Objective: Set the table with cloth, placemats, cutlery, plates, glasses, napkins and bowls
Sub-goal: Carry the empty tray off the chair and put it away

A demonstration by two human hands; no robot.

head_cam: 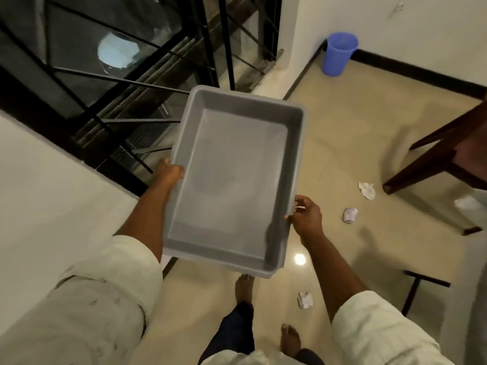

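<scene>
I hold an empty grey plastic tray in front of me, above the floor, tilted slightly. My left hand grips its left rim. At the lower right rim my right hand is closed on the edge, with a small white scrap pinched against it. Nothing lies in the tray. My bare feet show below the tray on the beige floor.
A black barred window fills the left and top. A blue bin stands in the far corner. Dark wooden chair legs are at the right. Crumpled papers lie on the floor. A black metal stand is at the lower right.
</scene>
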